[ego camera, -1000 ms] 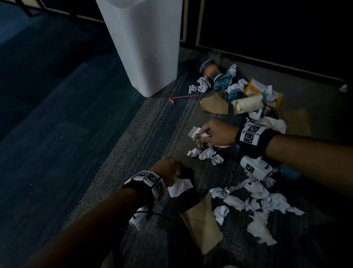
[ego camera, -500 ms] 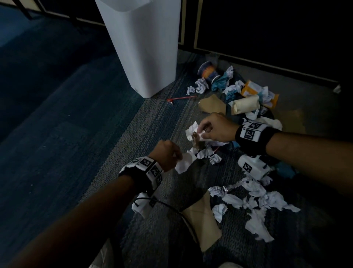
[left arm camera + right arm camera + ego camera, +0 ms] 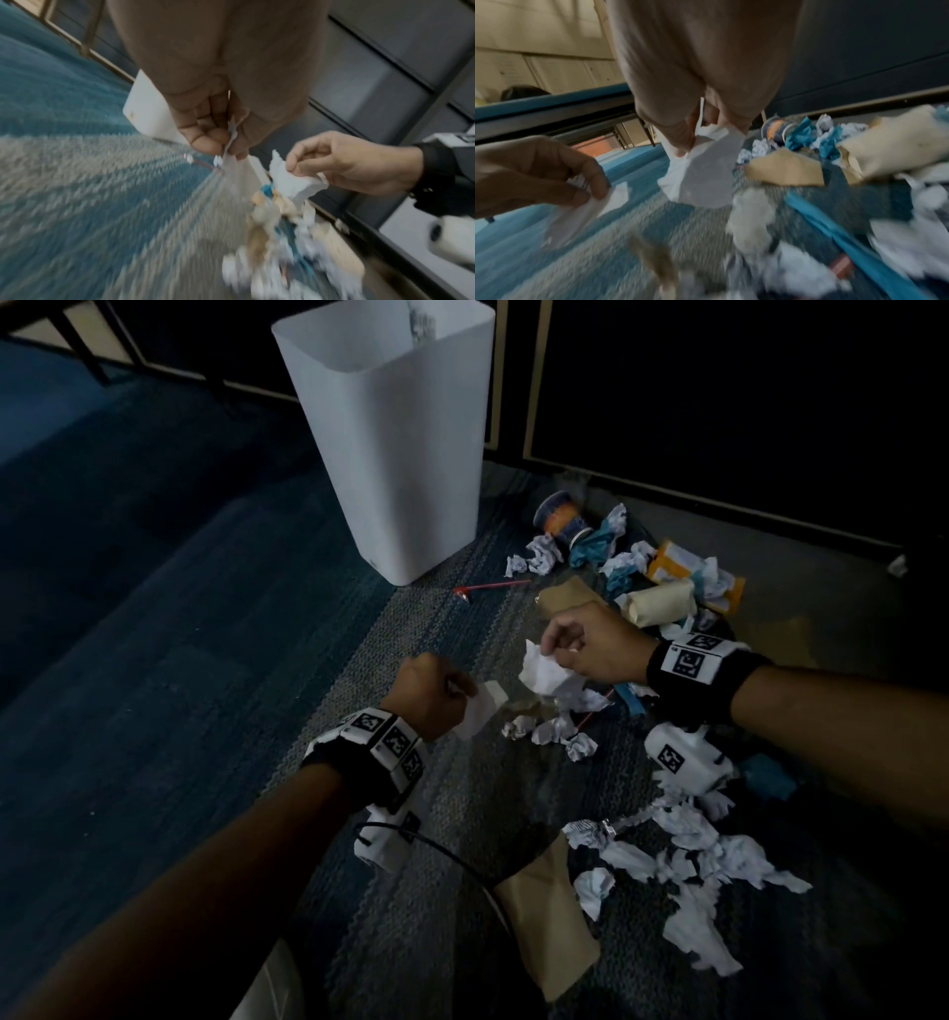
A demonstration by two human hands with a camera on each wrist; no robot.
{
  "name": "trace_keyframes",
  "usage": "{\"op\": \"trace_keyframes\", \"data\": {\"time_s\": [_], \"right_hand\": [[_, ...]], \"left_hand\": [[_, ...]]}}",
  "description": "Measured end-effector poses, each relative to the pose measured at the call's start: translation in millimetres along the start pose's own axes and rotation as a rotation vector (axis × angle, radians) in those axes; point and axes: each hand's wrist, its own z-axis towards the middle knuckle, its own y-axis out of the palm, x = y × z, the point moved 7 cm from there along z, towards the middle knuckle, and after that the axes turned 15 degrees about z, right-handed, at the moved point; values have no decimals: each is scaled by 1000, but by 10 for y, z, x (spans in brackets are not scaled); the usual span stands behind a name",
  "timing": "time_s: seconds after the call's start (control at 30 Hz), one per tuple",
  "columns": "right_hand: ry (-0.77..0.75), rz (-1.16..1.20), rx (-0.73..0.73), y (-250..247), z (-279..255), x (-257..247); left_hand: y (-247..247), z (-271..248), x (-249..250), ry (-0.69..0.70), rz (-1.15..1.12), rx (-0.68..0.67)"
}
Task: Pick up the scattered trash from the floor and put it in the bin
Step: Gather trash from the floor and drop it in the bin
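Left hand point(image 3: 436, 695) pinching a flat white paper scrap point(image 3: 482, 711), right hand point(image 3: 590, 642) gripping a crumpled white paper point(image 3: 547, 672), both lifted above the carpet point(image 3: 205, 711). More scattered trash point(image 3: 688, 860) on the floor to the right, white bin point(image 3: 400, 449) upright beyond, its rim cut off at top. Wrist views blurred; pile details hard to make out.

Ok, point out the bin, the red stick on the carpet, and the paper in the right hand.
bin point(image 3: 411, 469), head view, on its front wall.
red stick point(image 3: 495, 585), head view, mid-shaft.
crumpled white paper point(image 3: 542, 672), head view, middle of the wad the right hand point(image 3: 598, 645) pinches.
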Motion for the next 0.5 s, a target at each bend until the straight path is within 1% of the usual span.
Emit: {"op": "trace_keyframes", "data": {"time_s": [0.1, 0.27, 0.37, 0.5], "right_hand": [[-52, -15, 73, -165, 47, -164], [-131, 9, 218, -489, 154, -450], [-191, 90, 286, -634, 272, -660], [-231, 195, 322, -740, 460, -951]], "left_hand": [[-221, 35, -27, -17, -19, 84], [-656, 140, -86, -19, -74, 293], [-960, 260, -83, -43, -81, 388], [-1405, 429, 4, -2, -74, 481]]}}
